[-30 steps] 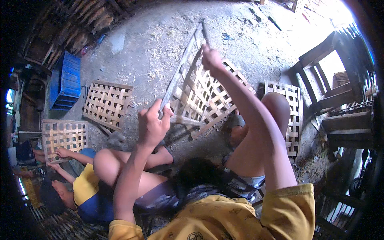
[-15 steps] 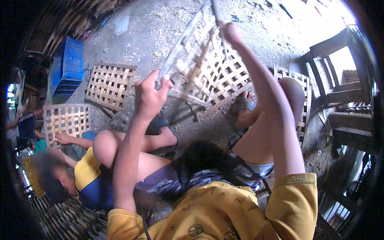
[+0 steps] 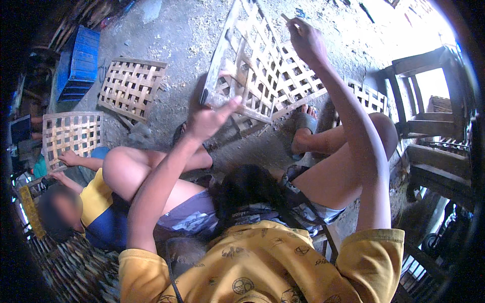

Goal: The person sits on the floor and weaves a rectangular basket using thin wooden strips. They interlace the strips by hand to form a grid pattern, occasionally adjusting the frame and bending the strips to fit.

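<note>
A woven bamboo-slat panel with a wooden frame (image 3: 275, 70) stands tilted on the ground in front of me, overlapping a second woven panel (image 3: 303, 76). My left hand (image 3: 207, 122) is at the near edge of the tilted panel, its index finger stretched out over the bottom bar. That hand is a little blurred, and its other fingers are partly hidden. Beyond the second panel, my right hand (image 3: 307, 43) is closed on a thin stick (image 3: 285, 18), of which only a short pale end shows.
Another woven panel (image 3: 132, 86) lies at the left, near a blue crate (image 3: 80, 63). Left of me, a co-worker's hand (image 3: 68, 158) touches a woven panel (image 3: 73, 132). One more panel (image 3: 371, 98) lies beyond my right knee. Wooden furniture (image 3: 429, 123) stands at the right.
My left hand has left the panel's side bar and moved nearer and slightly right, index finger extended. My right hand has shifted right. The framed panel has swung more upright into view.
</note>
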Demonstrator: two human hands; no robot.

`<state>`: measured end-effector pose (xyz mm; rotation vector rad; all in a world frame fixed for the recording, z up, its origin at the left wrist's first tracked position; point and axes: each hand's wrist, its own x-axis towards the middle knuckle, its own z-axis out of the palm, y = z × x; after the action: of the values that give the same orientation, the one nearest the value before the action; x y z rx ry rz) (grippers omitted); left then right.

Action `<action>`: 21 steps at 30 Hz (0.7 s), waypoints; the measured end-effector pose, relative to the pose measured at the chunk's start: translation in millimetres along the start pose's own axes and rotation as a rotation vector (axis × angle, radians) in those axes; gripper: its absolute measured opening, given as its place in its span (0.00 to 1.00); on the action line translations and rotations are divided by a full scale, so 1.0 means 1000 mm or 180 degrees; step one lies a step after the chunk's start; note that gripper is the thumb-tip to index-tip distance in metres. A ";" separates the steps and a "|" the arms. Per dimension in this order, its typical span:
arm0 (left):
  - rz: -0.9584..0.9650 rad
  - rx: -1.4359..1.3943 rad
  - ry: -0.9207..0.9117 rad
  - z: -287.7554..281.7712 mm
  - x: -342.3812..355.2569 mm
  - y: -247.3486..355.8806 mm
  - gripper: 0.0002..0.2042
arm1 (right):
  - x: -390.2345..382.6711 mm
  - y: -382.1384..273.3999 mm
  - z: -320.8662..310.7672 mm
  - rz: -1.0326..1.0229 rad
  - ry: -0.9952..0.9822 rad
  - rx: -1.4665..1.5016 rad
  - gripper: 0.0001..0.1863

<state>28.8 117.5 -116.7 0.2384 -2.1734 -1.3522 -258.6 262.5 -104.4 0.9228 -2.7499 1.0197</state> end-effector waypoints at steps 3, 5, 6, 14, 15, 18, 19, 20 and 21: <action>0.0585 0.1038 -0.0095 0.021 -0.012 -0.013 0.25 | -0.010 0.017 -0.006 0.0219 -0.0078 -0.0087 0.18; 0.0187 0.0661 -0.0069 0.026 -0.015 -0.014 0.25 | -0.027 -0.001 -0.015 0.0187 -0.0337 -0.0124 0.21; -0.0369 -0.0102 -0.0059 0.028 -0.011 -0.014 0.25 | -0.033 -0.006 -0.019 0.0120 -0.0433 -0.0237 0.21; -0.1965 -0.1525 0.1063 -0.030 0.050 0.016 0.20 | -0.076 -0.015 -0.028 -0.0554 -0.0949 -0.0137 0.22; -0.2064 -0.1415 0.1173 -0.038 0.056 0.016 0.20 | -0.083 -0.017 -0.026 -0.0700 -0.0967 -0.0094 0.22; -0.1857 -0.1775 0.0976 -0.057 0.066 0.012 0.23 | -0.108 -0.025 -0.018 -0.0687 -0.1394 0.0358 0.25; -0.1765 -0.1850 0.0993 -0.060 0.069 0.014 0.23 | -0.118 -0.033 -0.017 -0.0622 -0.1528 0.0600 0.28; -0.1695 -0.1954 0.0970 -0.061 0.073 0.018 0.23 | -0.127 -0.038 -0.014 -0.0772 -0.1507 0.0628 0.31; -0.1622 -0.2054 0.0949 -0.064 0.076 0.020 0.23 | -0.135 -0.042 -0.012 -0.0922 -0.1488 0.0660 0.34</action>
<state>4.1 45.1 -50.7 0.7141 -1.3829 -2.0622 -126.4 313.7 -106.1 1.7314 -2.7536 1.1719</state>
